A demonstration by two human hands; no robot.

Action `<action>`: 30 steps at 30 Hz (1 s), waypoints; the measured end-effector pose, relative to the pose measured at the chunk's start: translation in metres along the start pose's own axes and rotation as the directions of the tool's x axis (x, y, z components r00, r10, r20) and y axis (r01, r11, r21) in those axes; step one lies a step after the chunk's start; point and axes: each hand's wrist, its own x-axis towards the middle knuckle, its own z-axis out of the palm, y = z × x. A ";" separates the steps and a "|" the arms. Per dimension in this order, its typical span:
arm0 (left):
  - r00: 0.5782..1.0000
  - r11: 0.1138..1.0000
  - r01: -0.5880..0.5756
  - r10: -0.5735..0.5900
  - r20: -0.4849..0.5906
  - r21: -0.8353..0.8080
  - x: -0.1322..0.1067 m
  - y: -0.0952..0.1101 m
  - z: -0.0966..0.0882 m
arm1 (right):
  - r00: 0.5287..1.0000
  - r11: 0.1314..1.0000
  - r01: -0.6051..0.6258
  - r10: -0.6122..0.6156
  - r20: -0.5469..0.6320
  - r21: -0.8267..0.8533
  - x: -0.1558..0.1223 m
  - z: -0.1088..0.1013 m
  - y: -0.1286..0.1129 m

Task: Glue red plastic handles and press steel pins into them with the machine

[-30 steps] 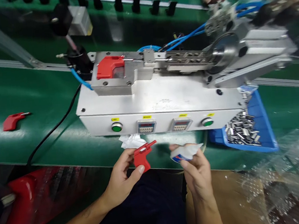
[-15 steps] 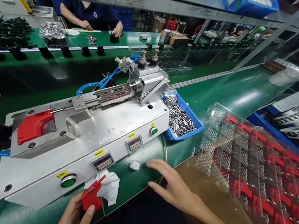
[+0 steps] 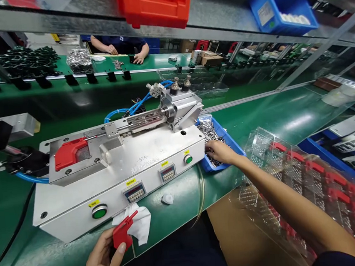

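My left hand (image 3: pixel 100 261) is closed on a small red plastic part (image 3: pixel 123 234) at the near edge of the green bench, just in front of a crumpled white tissue (image 3: pixel 139 225). My right hand (image 3: pixel 218 151) reaches far out into a blue tray (image 3: pixel 233 146) of small metal pins, fingers curled down among them; what they hold is hidden. Between the hands stands a silver press machine (image 3: pixel 121 172) with another red part (image 3: pixel 68 153) seated in its fixture. A small white cap (image 3: pixel 167 199) lies in front of the machine.
A clear blister tray with red parts (image 3: pixel 310 178) lies on a cardboard box (image 3: pixel 233 228) at my right. Red bin (image 3: pixel 155 3) and blue bin (image 3: pixel 280 8) hang on the overhead rail. Another person's hands (image 3: pixel 126 54) work across the far bench. A black cable (image 3: pixel 14 236) runs at left.
My right hand left the bench edge and stretched out to the blue tray of pins. The view swung up and right. My left hand still grips the red part.
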 end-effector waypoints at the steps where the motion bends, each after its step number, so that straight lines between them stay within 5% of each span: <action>1: 1.000 1.000 -0.013 0.013 -0.008 -0.004 0.000 0.000 0.001 | 1.000 0.999 0.004 -0.004 0.010 0.031 0.004 0.000 0.001; 8: 0.999 0.999 -0.040 0.040 -0.010 0.007 0.001 -0.007 0.005 | 0.996 0.923 -0.015 0.049 -0.078 0.384 -0.016 -0.024 -0.002; 13: 0.997 0.997 -0.073 0.073 0.006 0.009 0.006 -0.016 0.007 | 0.973 0.785 0.013 0.132 -0.188 0.619 -0.030 -0.036 -0.024; 16: 0.991 0.991 -0.134 0.134 -0.011 -0.003 0.013 -0.024 0.008 | 0.974 0.835 0.082 0.049 -0.223 0.544 -0.033 -0.038 -0.056; 19: 0.978 0.978 -0.202 0.200 0.056 0.041 0.022 -0.031 0.007 | 0.954 0.900 0.256 -0.178 -0.241 0.352 -0.026 -0.037 -0.097; 25: 0.956 0.953 -0.278 0.263 0.128 0.117 0.032 -0.020 0.006 | 0.709 0.712 0.701 -0.692 -0.133 0.034 0.031 -0.007 -0.202; 28: 0.943 0.945 -0.313 0.298 0.147 0.092 0.032 -0.012 0.008 | 0.586 0.585 0.807 -0.810 -0.007 -0.080 0.069 0.023 -0.256; 30: 0.940 0.942 -0.326 0.314 0.134 0.083 0.033 -0.011 0.009 | 0.568 0.535 0.820 -0.807 0.165 -0.203 0.088 0.041 -0.283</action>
